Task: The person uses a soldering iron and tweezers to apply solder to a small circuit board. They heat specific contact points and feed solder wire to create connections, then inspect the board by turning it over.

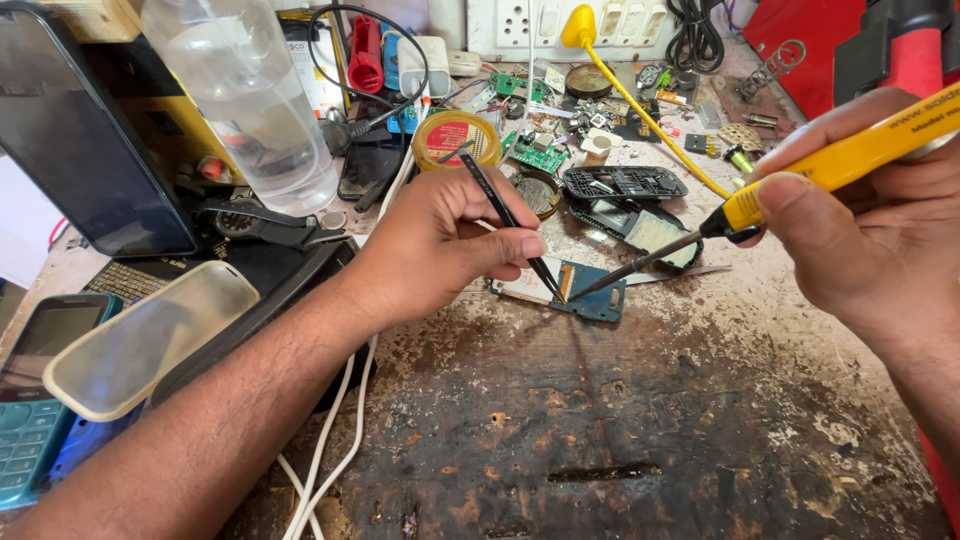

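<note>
The scorched, stained desk (600,420) carries clutter along its far and left edges. A dark tablet (80,140) leans at far left, with a clear plastic bottle (250,100) beside it. A translucent case (140,335) lies over a teal keypad phone (30,410), and a white cable (335,450) runs toward the near edge. Behind the work sit a black phone frame (620,185), a round tin (455,135) and a yellow lead (650,125). The right hand (870,240) grips a yellow soldering iron (830,165), its tip on the small blue board (580,295) at desk centre. The left hand (440,245) pinches black tweezers (505,215), points at the same board.
</note>
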